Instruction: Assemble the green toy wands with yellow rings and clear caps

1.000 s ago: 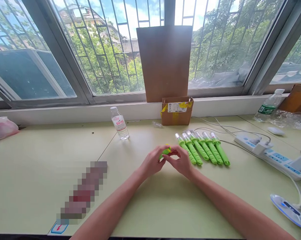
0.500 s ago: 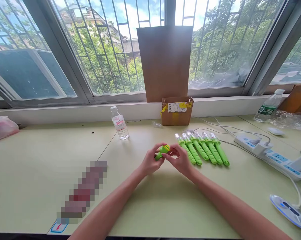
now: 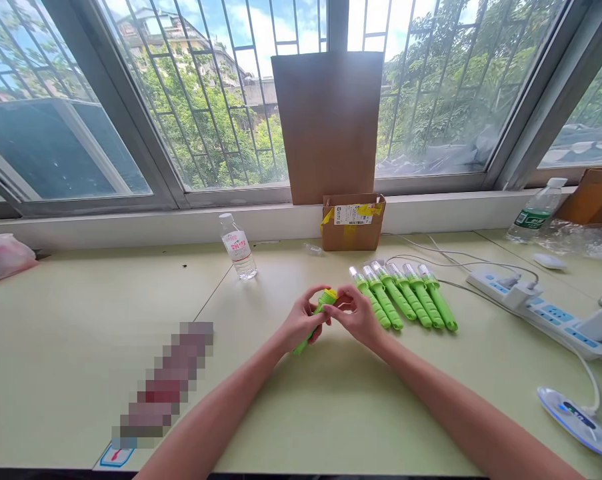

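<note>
My left hand is closed around a green stick-shaped handle with a yellow top end. The stick is tilted, its lower end showing below my palm. My right hand pinches at the yellow end, thumb and fingertips against it; whether a small part sits between those fingers is hidden. Just right of my right hand, several green sticks with ridged grips and clear tips lie side by side on the table.
Behind stands a small cardboard box before an upright brown board. A water bottle is back left, a small clear plastic piece beside the box. A power strip, cables and an oval white device lie right.
The green stick has turned in my left hand, so its long lower end now shows below the palm. My right fingers remain at the yellow end.
</note>
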Action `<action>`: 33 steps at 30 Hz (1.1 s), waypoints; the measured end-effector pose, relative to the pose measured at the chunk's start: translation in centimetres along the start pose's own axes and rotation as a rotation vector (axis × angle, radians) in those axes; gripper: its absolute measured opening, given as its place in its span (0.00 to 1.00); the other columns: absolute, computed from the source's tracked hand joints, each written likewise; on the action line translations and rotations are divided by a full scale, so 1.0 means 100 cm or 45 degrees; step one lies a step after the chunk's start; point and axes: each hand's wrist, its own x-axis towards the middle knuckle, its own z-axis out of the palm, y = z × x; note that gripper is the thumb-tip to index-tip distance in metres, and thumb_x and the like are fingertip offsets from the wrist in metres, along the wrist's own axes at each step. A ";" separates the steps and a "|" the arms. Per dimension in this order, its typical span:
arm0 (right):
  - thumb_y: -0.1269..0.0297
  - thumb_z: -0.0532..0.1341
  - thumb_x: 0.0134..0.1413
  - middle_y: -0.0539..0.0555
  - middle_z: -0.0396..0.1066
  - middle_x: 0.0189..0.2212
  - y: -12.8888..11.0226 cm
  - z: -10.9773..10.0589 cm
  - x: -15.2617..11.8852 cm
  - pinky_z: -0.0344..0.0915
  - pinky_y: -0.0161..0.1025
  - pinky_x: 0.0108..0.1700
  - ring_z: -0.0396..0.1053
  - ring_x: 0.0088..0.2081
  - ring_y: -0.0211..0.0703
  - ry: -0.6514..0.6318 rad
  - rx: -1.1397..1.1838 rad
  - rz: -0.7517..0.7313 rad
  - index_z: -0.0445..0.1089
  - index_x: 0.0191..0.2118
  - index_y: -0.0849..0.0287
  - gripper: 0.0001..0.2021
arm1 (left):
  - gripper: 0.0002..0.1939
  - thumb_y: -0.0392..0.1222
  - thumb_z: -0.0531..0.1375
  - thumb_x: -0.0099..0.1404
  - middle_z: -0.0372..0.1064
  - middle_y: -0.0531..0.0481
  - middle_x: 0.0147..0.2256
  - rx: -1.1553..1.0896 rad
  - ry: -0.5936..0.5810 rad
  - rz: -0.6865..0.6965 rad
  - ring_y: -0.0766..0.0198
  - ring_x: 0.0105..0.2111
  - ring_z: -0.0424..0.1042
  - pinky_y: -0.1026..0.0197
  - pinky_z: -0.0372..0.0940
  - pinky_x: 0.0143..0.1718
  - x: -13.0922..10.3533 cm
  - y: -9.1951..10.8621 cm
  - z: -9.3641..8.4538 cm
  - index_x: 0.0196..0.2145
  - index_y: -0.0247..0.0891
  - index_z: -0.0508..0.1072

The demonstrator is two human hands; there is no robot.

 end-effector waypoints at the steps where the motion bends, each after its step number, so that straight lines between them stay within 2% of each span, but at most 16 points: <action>1: 0.53 0.66 0.45 0.49 0.69 0.26 0.001 0.000 0.000 0.72 0.37 0.27 0.71 0.26 0.39 0.004 -0.005 0.011 0.60 0.32 0.56 0.16 | 0.31 0.51 0.61 0.57 0.65 0.57 0.23 -0.030 -0.009 -0.014 0.75 0.10 0.58 0.73 0.52 0.09 0.000 -0.001 0.000 0.55 0.41 0.57; 7: 0.52 0.65 0.46 0.45 0.67 0.20 0.002 -0.001 0.000 0.69 0.36 0.24 0.70 0.21 0.39 -0.074 0.052 0.141 0.58 0.31 0.55 0.17 | 0.37 0.51 0.63 0.55 0.68 0.54 0.26 -0.192 -0.079 -0.176 0.75 0.12 0.60 0.73 0.50 0.09 0.001 -0.003 -0.003 0.58 0.42 0.54; 14: 0.51 0.66 0.44 0.46 0.66 0.20 -0.002 0.000 0.001 0.69 0.36 0.23 0.69 0.22 0.38 -0.063 0.079 0.179 0.58 0.29 0.55 0.18 | 0.36 0.48 0.62 0.56 0.71 0.51 0.29 -0.292 -0.144 -0.182 0.74 0.13 0.62 0.73 0.51 0.09 0.004 -0.010 -0.008 0.59 0.43 0.53; 17: 0.50 0.66 0.44 0.47 0.68 0.22 -0.002 -0.001 0.001 0.69 0.36 0.23 0.69 0.22 0.38 -0.041 0.089 0.198 0.59 0.29 0.55 0.18 | 0.35 0.47 0.62 0.57 0.72 0.49 0.32 -0.342 -0.173 -0.190 0.72 0.16 0.65 0.72 0.54 0.12 0.004 -0.013 -0.009 0.59 0.43 0.53; 21: 0.50 0.67 0.42 0.50 0.72 0.28 -0.001 -0.002 0.001 0.72 0.40 0.28 0.72 0.27 0.42 -0.032 0.117 0.246 0.60 0.31 0.55 0.18 | 0.33 0.46 0.61 0.57 0.70 0.47 0.39 -0.384 -0.185 -0.170 0.71 0.19 0.69 0.70 0.59 0.15 0.004 -0.012 -0.008 0.59 0.46 0.55; 24: 0.52 0.66 0.45 0.51 0.73 0.32 -0.002 -0.001 0.000 0.73 0.42 0.33 0.74 0.30 0.42 -0.080 0.208 0.298 0.60 0.32 0.55 0.17 | 0.32 0.48 0.61 0.58 0.69 0.45 0.43 -0.378 -0.201 -0.175 0.71 0.20 0.69 0.70 0.59 0.15 0.003 -0.009 -0.005 0.58 0.46 0.56; 28: 0.55 0.65 0.47 0.51 0.74 0.30 -0.004 0.004 -0.004 0.73 0.46 0.38 0.74 0.33 0.43 -0.019 0.334 0.273 0.59 0.35 0.55 0.15 | 0.32 0.49 0.61 0.58 0.69 0.46 0.43 -0.347 -0.166 -0.159 0.74 0.17 0.66 0.70 0.56 0.14 0.003 -0.007 -0.003 0.58 0.45 0.56; 33: 0.56 0.66 0.46 0.50 0.74 0.29 -0.003 0.004 -0.005 0.73 0.45 0.37 0.74 0.32 0.43 0.006 0.330 0.298 0.58 0.36 0.55 0.17 | 0.32 0.49 0.61 0.58 0.70 0.45 0.41 -0.292 -0.139 -0.144 0.75 0.16 0.64 0.71 0.53 0.12 0.004 -0.006 -0.004 0.58 0.45 0.56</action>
